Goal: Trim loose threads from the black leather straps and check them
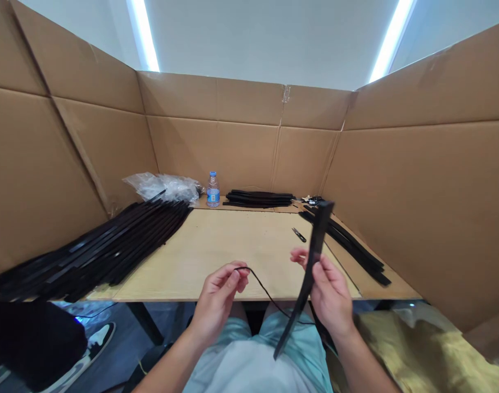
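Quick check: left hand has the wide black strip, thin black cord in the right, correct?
No, the hands are swapped. The head view shows the left hand holding the thin black cord, and the right hand holding the wide black strip.

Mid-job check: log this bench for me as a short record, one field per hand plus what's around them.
left hand: pinches a thin black cord
right hand: holds a flat black strip upright
table left: large stack of black strips
table far edge: plastic bag, water bottle, smaller black pile
table right: small snips, more black strips
surround: cardboard walls
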Available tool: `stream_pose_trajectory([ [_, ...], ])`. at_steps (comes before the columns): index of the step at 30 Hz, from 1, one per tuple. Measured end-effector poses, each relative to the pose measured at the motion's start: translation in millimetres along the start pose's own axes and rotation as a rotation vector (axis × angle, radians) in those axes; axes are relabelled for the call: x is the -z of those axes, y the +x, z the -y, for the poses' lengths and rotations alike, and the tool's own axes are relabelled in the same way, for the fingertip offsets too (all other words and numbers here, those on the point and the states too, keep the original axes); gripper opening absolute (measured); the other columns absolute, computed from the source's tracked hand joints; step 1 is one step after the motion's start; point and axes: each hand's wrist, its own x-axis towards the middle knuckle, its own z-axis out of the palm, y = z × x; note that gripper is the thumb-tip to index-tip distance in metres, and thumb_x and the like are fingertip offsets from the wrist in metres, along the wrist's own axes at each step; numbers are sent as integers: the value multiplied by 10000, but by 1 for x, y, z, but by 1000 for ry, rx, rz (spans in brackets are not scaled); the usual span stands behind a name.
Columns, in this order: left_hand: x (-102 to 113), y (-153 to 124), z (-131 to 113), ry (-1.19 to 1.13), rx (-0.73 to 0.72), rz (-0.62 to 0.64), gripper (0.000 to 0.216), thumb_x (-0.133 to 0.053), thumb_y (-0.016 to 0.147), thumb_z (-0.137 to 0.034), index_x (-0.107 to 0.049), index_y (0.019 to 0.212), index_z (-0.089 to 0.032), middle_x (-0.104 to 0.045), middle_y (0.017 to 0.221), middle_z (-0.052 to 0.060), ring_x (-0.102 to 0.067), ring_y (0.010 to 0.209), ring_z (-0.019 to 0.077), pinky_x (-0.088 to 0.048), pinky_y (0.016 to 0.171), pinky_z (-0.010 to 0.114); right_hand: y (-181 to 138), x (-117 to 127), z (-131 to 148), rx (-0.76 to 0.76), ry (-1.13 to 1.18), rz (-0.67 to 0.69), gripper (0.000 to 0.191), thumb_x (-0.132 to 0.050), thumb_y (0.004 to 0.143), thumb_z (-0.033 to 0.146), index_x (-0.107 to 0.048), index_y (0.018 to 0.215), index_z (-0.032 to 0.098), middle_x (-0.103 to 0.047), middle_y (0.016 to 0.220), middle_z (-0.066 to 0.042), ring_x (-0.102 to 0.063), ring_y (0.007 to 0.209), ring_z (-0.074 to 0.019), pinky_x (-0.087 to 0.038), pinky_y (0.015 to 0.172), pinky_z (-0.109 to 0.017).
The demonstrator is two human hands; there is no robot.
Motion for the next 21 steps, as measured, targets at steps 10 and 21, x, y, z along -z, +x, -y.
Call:
stream_pose_trajectory([
  [10, -3, 0, -2, -236, 135, 86, 229, -702, 799, -353, -653, 681, -163, -587, 670, 15, -584, 810, 177, -447, 848, 304, 17, 8, 12, -284, 322, -58, 324, -721, 773, 397, -579, 1036, 271, -368, 547, 104, -203, 373, -39, -232, 268, -79],
  [21, -24, -27, 36, 147, 386, 332, 434, -611, 795, -585, -494, 714, -175, -535, 616, -18, -489, 538, 101, -411, 516, 205, 9, -15, -20, -156, 208, -255, 228, -655, 802, 460, -588, 900, 266, -558, 787, 22, -530, 775, -151, -448, 720, -289],
])
